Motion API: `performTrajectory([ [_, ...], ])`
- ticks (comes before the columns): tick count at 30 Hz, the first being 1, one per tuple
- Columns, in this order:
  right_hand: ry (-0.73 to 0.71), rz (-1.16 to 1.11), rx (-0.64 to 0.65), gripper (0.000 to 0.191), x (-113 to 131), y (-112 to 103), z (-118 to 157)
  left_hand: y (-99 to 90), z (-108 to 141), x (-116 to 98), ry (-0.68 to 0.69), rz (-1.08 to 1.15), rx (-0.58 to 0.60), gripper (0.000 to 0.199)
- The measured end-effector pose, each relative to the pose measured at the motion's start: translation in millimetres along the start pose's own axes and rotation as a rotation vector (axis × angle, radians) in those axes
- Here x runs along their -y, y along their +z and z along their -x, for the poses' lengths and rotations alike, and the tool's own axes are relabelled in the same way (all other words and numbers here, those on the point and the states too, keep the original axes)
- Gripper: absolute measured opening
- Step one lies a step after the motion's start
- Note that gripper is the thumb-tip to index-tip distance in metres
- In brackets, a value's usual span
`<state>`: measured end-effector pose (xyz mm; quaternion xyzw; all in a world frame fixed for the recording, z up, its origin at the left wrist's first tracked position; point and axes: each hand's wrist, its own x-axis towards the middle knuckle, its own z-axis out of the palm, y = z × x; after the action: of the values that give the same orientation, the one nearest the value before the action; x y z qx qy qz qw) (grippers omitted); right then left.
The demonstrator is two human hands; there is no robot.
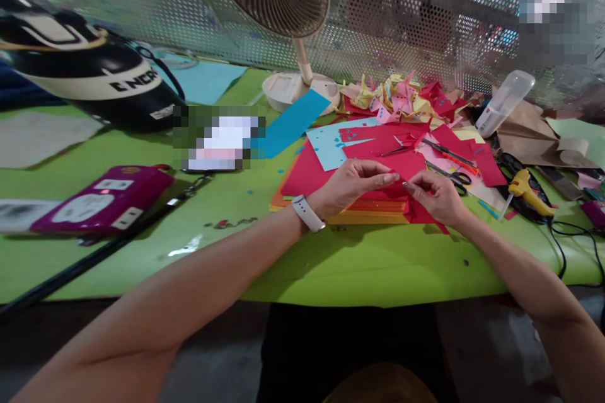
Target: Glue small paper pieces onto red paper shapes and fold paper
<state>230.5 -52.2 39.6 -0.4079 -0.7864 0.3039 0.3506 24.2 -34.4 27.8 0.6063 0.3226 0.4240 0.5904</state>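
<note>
My left hand (359, 181), with a white watch band (308, 213) at the wrist, has its thumb and fingertips pinched together. Close by on its right, my right hand (438, 196) pinches in the same way, and the fingertips almost meet. Whatever they hold is tiny and blends into the red behind it. Both hands are over a stack of red paper (309, 170) with orange sheets (363, 213) beneath. A light blue sheet (326, 146) strewn with blue bits lies on the stack. Black-handled scissors (458, 181) and a cutter knife (449, 154) rest beyond my right hand.
A fan (302, 69) stands at the back beside a heap of paper scraps (401, 97). To the right are a yellow glue gun (529, 192) and a clear bottle (505, 104). On the left lie a purple power strip (104, 198) and a large black flask (94, 69).
</note>
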Motion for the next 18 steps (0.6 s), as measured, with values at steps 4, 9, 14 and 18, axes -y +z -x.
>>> performTrajectory([
  [4,0.017,-0.044,-0.072,0.032,-1.1,4.2,0.6,2.2,-0.4,4.5,-0.040,-0.012,-0.013,0.033],
  [9,0.036,-0.030,-0.055,0.032,1.6,3.8,1.5,2.6,0.2,5.1,-0.010,-0.018,-0.027,0.032],
  [14,0.094,-0.161,-0.039,0.033,2.4,-1.2,0.2,2.8,0.8,4.5,-0.050,0.017,0.031,0.036],
  [18,0.098,-0.250,0.004,0.031,2.0,-2.3,-0.2,3.2,2.1,4.4,-0.106,0.005,0.108,0.040],
])
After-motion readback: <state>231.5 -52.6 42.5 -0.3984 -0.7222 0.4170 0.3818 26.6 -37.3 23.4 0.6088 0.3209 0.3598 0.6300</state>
